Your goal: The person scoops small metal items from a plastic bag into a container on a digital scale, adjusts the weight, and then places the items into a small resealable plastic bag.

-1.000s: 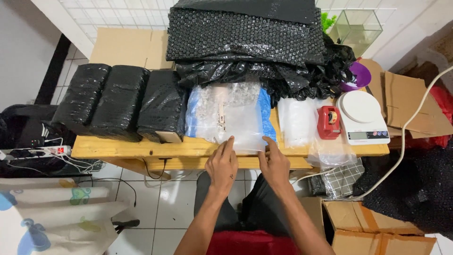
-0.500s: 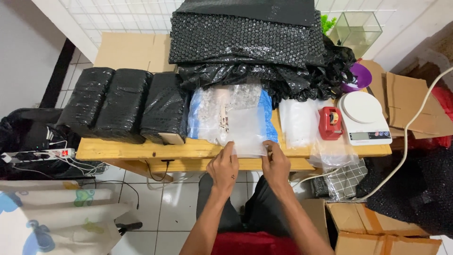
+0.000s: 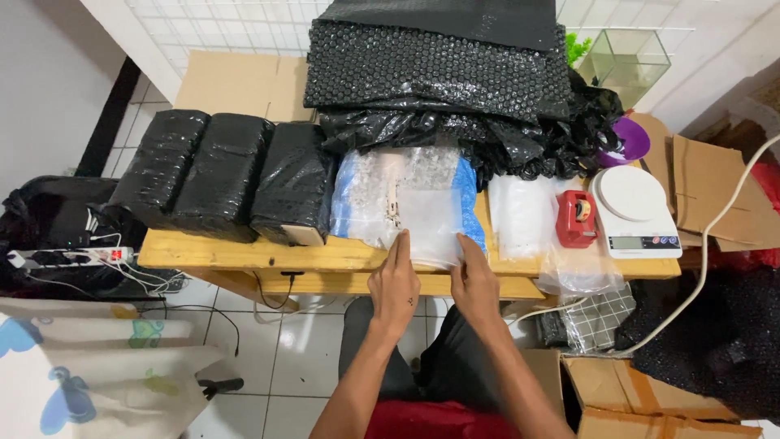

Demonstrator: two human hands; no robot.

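- Black bubble wrap (image 3: 439,69) lies heaped well beyond the fingertips, at the table's far side.
- Wooden table (image 3: 244,256) runs under both hands.
- Three black-wrapped parcels (image 3: 219,175) sit left of the fingers.
- Clear bubble-wrapped package (image 3: 406,203) lies just ahead of the fingertips, touching them.
- Left hand (image 3: 394,289): fingers straight, pressed together, tips on the package's near edge.
- Right hand (image 3: 475,280): fingers together on that edge; a pinch cannot be told.

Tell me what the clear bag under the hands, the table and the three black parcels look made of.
Clear bag: thin glossy plastic film, see-through, wrinkled. Table: pale wood, visible grain, looks unpainted. Black parcels: wrapped in shiny black plastic, probably bubble wrap, judging by the dimpled surface; contents hidden.
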